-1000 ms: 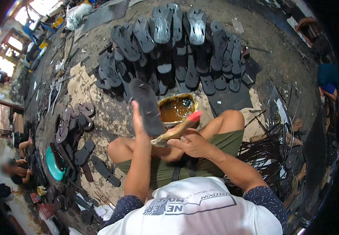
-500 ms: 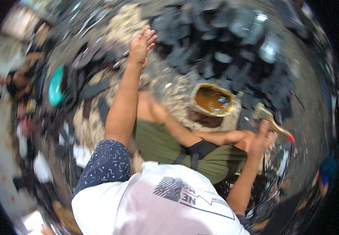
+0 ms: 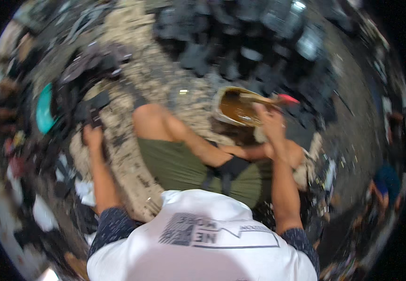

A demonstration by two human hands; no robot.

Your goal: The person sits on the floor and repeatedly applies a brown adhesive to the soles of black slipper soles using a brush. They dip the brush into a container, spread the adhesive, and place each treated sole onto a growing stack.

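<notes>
My right hand [image 3: 273, 124] is closed around a wooden-handled brush [image 3: 254, 98] with a red handle end. The brush's head end lies over a tub [image 3: 218, 107] of brown liquid [image 3: 231, 108]; whether it dips in cannot be made out. Out to the left, my left hand [image 3: 93, 136] has its fingers closed on a dark flat piece [image 3: 95, 118], blurred by motion. That piece lies beside other dark flat pieces [image 3: 97, 100] near a light, worn sheet [image 3: 128, 159] on the ground.
Many dark, sole-shaped pieces [image 3: 231, 42] cover the ground ahead. More dark pieces [image 3: 78, 65] lie at far left, by a teal basin [image 3: 46, 110]. My bent legs [image 3: 179, 131] are between my arms. Another person [image 3: 385, 185] is at the right edge.
My left hand has come back from far ahead, down to the dark pieces at left, and closed. My right hand has carried the brush left and forward over the tub.
</notes>
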